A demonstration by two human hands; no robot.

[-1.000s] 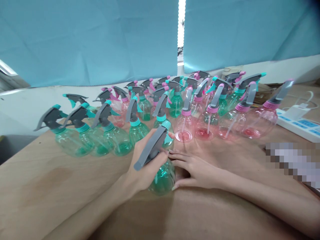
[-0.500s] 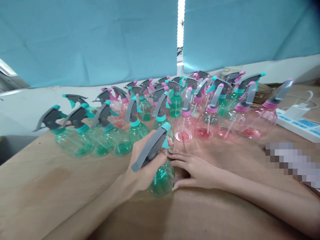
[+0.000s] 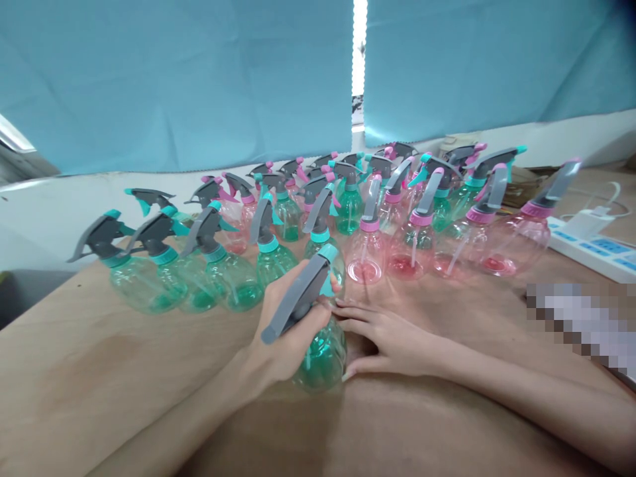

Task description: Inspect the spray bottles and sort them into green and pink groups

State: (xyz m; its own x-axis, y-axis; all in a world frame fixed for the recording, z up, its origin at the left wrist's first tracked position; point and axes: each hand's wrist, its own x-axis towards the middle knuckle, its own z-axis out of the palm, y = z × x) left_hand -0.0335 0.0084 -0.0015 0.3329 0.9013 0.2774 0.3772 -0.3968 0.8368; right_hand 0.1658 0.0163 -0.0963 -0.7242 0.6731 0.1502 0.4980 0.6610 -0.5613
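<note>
Left hand [image 3: 284,323] is closed around the neck of the green spray bottle [image 3: 325,361]; right hand [image 3: 390,341], open, sits at its right side. Bottle stands roughly upright between both on the table [image 3: 99,358].

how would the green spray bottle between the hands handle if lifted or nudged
The green spray bottle looks like clear plastic, so it is probably light. Its glossy, rounded body may feel slippery. The large gray trigger head up top might make it tip when pushed.
</note>
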